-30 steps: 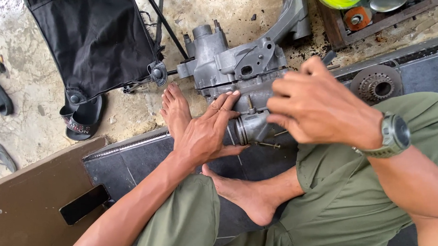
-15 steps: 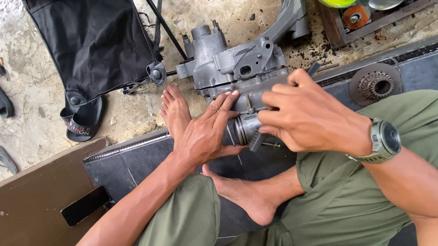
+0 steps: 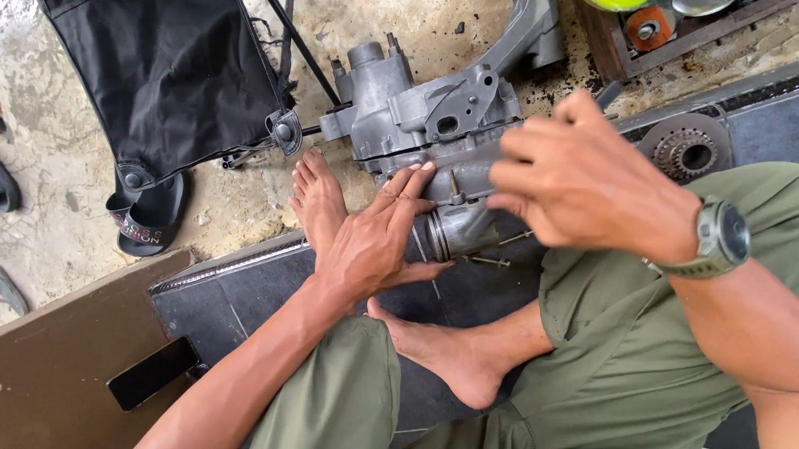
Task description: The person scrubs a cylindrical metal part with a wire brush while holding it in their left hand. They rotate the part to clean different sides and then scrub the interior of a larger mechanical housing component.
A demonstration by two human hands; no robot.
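The head view looks down on a black bag (image 3: 177, 72) filling the upper left of the frame, lying on rough concrete floor (image 3: 44, 114). At lower left sits a brown board (image 3: 48, 392) with a dark phone (image 3: 153, 373) on it, and beside it a dark mat (image 3: 241, 294) runs across the middle under the person's bare feet and green trousers. The grey metal engine casing (image 3: 431, 124) stands at upper centre, its round pipe end (image 3: 458, 231) reaching down toward the person. The right hand (image 3: 586, 185), blurred, hovers over the casing's lower right part with fingers curled loosely; whether they grip anything cannot be told. A watch (image 3: 719, 236) sits on that wrist. The left hand (image 3: 378, 239) lies flat with fingers spread and straight, pressing against the casing just left of the pipe end. A toothed gear (image 3: 686, 149) rests at right centre, a black sandal (image 3: 148, 217) below the bag, and two thin bolts (image 3: 499, 251) lie just under the pipe end.
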